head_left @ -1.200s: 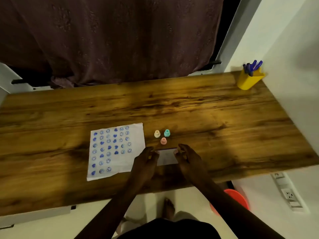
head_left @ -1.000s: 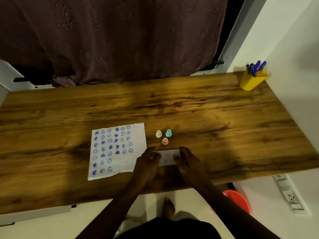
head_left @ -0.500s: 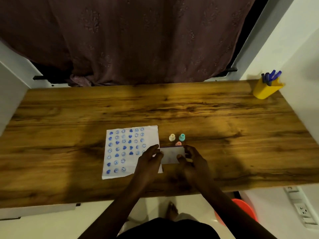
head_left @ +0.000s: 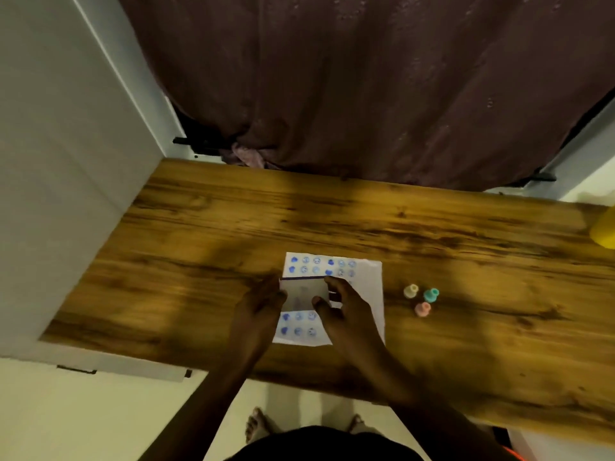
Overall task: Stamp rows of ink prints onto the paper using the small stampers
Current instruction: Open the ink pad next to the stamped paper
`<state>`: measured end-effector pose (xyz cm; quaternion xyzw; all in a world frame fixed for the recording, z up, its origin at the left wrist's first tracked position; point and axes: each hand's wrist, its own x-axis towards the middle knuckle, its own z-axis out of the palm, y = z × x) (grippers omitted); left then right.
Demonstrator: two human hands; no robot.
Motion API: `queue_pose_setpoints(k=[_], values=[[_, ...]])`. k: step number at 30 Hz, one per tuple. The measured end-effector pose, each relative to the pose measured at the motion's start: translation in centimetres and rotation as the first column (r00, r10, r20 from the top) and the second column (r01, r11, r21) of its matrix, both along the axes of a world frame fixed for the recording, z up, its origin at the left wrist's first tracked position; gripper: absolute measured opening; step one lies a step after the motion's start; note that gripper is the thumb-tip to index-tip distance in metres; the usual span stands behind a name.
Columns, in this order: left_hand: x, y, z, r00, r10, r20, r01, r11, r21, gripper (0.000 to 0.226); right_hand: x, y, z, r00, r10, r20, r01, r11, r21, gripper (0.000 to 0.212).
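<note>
both hands, left hand point(head_left: 258, 306) and right hand point(head_left: 346, 307), pinch a small pale card point(head_left: 303, 294), possibly an ink pad, over the stamped paper point(head_left: 366, 294) on the wooden table point(head_left: 199, 247). three small stampers point(head_left: 422, 299) stand untouched to the paper's right.

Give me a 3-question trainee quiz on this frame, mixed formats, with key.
1. True or false: a stamper is in the right hand.
2. Multiple choice: the card held by both hands is over A) bare table, B) the paper, C) the stampers.
3. Fill in: the pink stamper stands ____ the camera than the cream stamper and teal stamper.

Key: 1 false: all three stampers stand on the table, right of the paper. 2 B. 3 nearer. The left hand pinches the card's left edge.
</note>
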<state>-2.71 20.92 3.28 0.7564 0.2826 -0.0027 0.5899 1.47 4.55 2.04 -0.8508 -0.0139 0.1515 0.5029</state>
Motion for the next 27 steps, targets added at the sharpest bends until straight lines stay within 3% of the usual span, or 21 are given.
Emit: queue_pose_setpoints(k=[4, 12, 27], values=[[-1.4, 4.9, -0.5, 0.998, 0.050, 0.027, -0.051, 0.998, 0.026, 0.021, -0.2, 4.9, -0.5, 0.994, 0.099, -0.047, -0.099, 0.995, -0.002, 0.047], [-3.8, 11.0, -3.1, 0.994, 0.073, -0.086, -0.069, 0.996, 0.054, 0.039, -1.6, 11.4, -1.8, 0.976, 0.207, -0.060, -0.209, 0.978, -0.022, 0.050], [-4.1, 12.7, -5.9, 0.975, -0.123, -0.185, 0.173, 0.943, 0.286, 0.038, -2.6, 13.2, -3.4, 0.980, 0.197, -0.036, -0.201, 0.967, -0.157, 0.055]])
